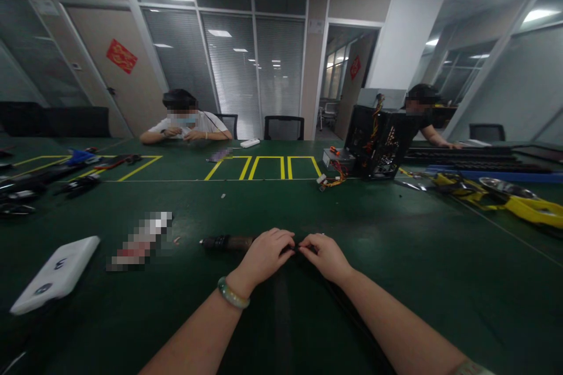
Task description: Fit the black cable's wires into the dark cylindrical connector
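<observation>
A dark, cylindrical electric screwdriver (229,243) with a metal tip pointing left lies on the green table, its rear end hidden under my left hand (269,252). The left fingers are closed round that rear end. Facing it, my right hand (326,257) pinches the end of a black cable (347,304), which runs under my right forearm toward the table's near edge. The fingertips of both hands almost meet, and the small dark part between them is too small to make out. A green bangle (233,293) is on my left wrist.
On the left lie a white case (57,274) and a blurred-out packet (141,243). Across the table stand a black computer case (378,143) and a power supply (338,159) with loose wires. Yellow parts (528,208) lie far right. Two people sit opposite.
</observation>
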`<move>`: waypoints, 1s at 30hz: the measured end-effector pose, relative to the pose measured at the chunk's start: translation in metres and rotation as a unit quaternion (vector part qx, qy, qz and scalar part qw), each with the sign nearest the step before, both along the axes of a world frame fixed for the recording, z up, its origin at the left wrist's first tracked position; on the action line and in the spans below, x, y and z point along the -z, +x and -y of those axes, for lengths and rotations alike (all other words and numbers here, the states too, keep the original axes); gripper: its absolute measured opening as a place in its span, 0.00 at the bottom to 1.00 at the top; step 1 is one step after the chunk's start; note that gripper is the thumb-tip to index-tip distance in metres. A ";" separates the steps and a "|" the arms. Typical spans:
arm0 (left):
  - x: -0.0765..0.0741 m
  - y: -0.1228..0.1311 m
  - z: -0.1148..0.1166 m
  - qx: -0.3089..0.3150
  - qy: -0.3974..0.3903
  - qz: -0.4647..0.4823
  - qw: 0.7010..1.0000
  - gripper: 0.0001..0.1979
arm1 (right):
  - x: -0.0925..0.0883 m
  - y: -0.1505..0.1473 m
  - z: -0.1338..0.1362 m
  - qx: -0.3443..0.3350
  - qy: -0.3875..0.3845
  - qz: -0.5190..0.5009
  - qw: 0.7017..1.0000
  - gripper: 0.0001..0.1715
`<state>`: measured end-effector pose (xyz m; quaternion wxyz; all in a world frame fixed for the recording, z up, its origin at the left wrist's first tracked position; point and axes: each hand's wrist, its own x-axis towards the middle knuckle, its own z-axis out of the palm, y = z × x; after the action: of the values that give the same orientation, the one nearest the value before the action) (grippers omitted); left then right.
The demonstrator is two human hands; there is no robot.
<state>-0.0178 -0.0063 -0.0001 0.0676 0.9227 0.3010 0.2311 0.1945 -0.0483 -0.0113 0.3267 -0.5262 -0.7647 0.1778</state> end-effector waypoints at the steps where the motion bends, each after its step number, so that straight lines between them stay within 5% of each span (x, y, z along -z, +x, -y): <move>1: 0.000 0.001 0.000 -0.002 0.002 0.000 1.000 0.05 | 0.000 0.000 0.000 0.001 0.000 0.005 1.000 0.04; 30: 0.002 0.007 -0.003 -0.022 -0.005 -0.004 1.000 0.06 | -0.001 0.001 -0.002 0.021 -0.048 0.002 0.999 0.03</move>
<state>-0.0109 -0.0035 -0.0019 0.0662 0.9164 0.3230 0.2270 0.1955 -0.0461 -0.0100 0.3030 -0.5579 -0.7447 0.2060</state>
